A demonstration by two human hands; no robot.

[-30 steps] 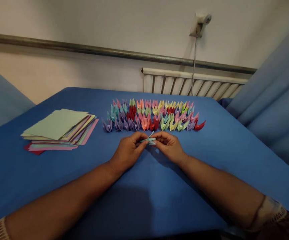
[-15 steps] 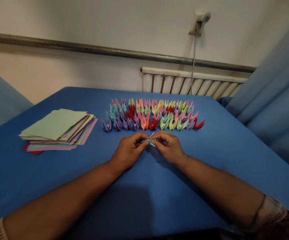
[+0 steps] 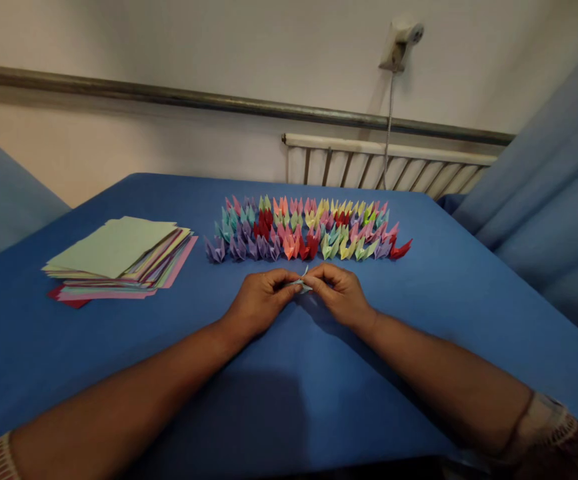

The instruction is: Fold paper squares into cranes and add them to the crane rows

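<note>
Between my two hands is a small pale blue-green paper crane (image 3: 305, 287), mostly covered by my fingers; only its thin tips and a lower flap show. My left hand (image 3: 261, 297) pinches it from the left with thumb and forefinger. From the right, my right hand (image 3: 341, 293) grips it the same way, thumb nearest me. Just beyond my fingers stand several rows of folded paper cranes (image 3: 291, 247) in purple, red, pink, yellow, green and blue.
A stack of coloured paper sheets (image 3: 113, 247), pale green on top, lies at the left of the blue table (image 3: 209, 387). Behind the table are a metal rail (image 3: 193, 100), a radiator (image 3: 339, 143) and a wall socket with a cord (image 3: 401, 50). Blue curtains (image 3: 559, 187) hang at the sides.
My fingers have closed further over the paper crane, so less of it shows and its long tips are more hidden. Both hands stay in nearly the same place.
</note>
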